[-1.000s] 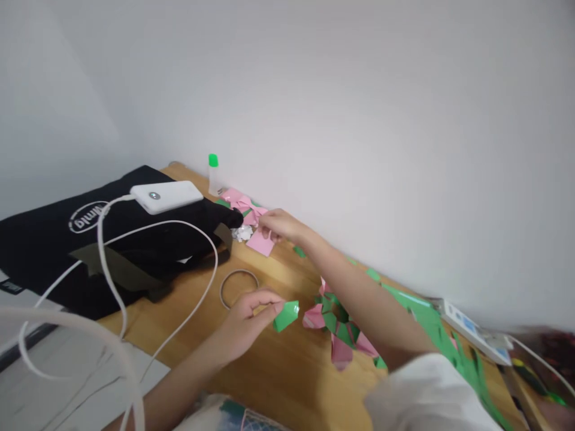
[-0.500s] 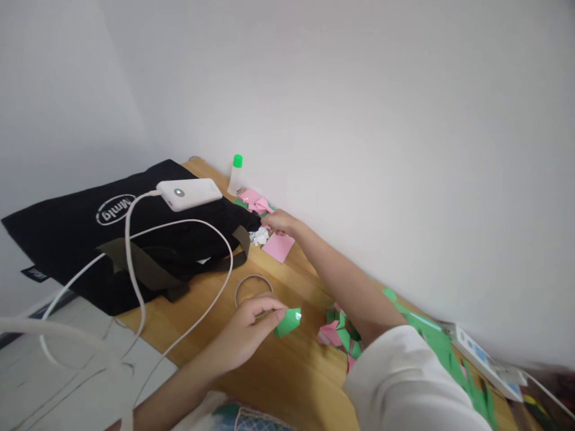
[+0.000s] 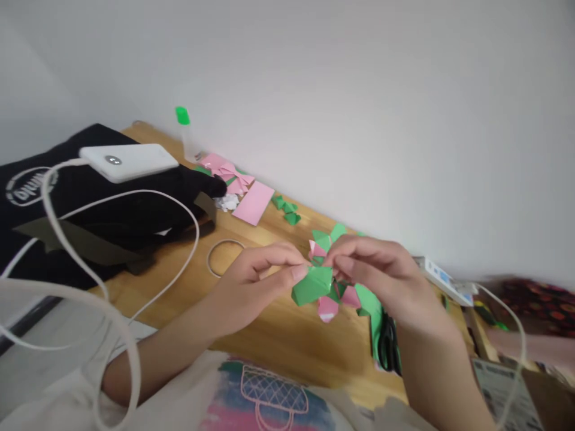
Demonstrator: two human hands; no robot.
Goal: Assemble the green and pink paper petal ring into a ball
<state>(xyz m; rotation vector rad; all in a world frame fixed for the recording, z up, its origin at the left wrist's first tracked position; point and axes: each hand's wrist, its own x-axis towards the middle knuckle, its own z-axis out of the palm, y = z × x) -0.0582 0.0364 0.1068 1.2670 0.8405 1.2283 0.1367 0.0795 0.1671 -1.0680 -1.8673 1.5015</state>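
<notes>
Between thumb and fingers, my left hand (image 3: 265, 281) pinches a small folded piece of green paper (image 3: 313, 285), held above the table. At its upper right corner my right hand (image 3: 377, 269) is also closed in a pinch; any small thing in those fingertips is hidden. Behind and below the hands lies a ring-like arrangement of folded pink and green paper pieces (image 3: 327, 314), partly covered by the right hand. Several small green folded pieces (image 3: 287, 211) lie farther back, near the wall.
A pink paper square (image 3: 254, 203), crumpled white scraps (image 3: 227, 202) and a green-capped glue bottle (image 3: 185, 134) are at the back. A black bag (image 3: 148, 227) carries a white power bank (image 3: 130, 161) with a cable. Black scissors (image 3: 389, 344), a ring (image 3: 211, 260) and a power strip (image 3: 444, 281) lie around.
My right hand has come back from the pink papers and scraps to the green piece in my left hand. The view has turned right, showing the scissors and more green pieces.
</notes>
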